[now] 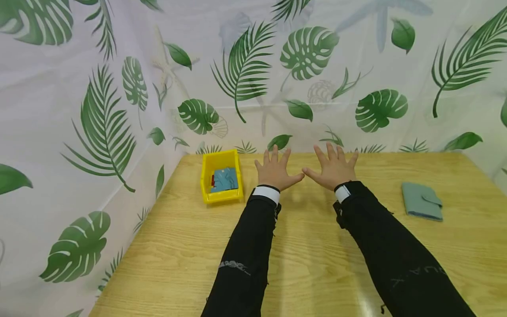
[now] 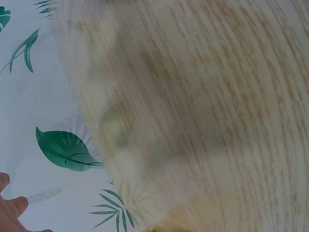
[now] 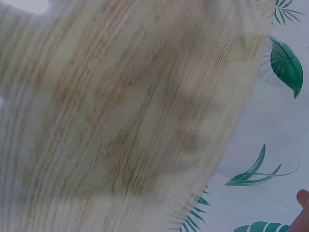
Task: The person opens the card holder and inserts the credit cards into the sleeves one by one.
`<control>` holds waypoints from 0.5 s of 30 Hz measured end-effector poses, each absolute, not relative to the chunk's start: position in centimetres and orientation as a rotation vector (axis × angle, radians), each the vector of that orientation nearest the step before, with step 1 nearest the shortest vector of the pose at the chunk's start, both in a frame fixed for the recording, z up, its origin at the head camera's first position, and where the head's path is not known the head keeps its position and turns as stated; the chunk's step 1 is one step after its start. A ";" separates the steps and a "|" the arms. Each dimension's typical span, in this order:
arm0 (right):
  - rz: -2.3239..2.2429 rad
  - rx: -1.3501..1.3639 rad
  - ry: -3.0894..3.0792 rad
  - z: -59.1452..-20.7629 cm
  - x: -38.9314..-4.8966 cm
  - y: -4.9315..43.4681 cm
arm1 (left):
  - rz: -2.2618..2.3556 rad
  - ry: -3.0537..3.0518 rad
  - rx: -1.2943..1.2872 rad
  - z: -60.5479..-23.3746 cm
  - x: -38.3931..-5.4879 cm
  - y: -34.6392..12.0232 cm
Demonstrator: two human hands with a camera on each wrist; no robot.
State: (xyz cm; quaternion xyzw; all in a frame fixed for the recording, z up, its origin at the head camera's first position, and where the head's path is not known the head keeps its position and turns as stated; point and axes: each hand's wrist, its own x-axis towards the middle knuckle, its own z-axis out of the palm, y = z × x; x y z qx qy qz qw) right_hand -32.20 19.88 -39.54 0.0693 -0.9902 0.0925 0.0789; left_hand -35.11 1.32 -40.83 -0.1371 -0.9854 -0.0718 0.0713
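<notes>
Both hands are held out over the far part of the wooden table, fingers spread and nothing in them. The left hand (image 1: 274,171) is to the right of a yellow bin (image 1: 222,197), apart from it. Inside the bin lie blue-grey cards (image 1: 225,179) and a small red item (image 1: 212,181). The right hand (image 1: 333,168) has its thumb tip close to the left thumb. Farther right, a grey-green wallet (image 1: 422,201) with a strap lies closed on the table. In the left wrist view, fingertips (image 2: 17,207) show at the lower left corner; one fingertip (image 3: 302,197) appears in the right wrist view.
The wooden table (image 1: 178,246) reaches to a pale curtain (image 1: 253,88) printed with green leaves, which hangs along its back and left edges. Black sleeves with white wrist bands cover both forearms. Shadows of the hands fall on the tabletop.
</notes>
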 end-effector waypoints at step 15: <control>0.294 0.160 -2.964 -39.8 -31.6 20.2 | -0.182 -2.976 -0.434 -41.0 -34.8 1.6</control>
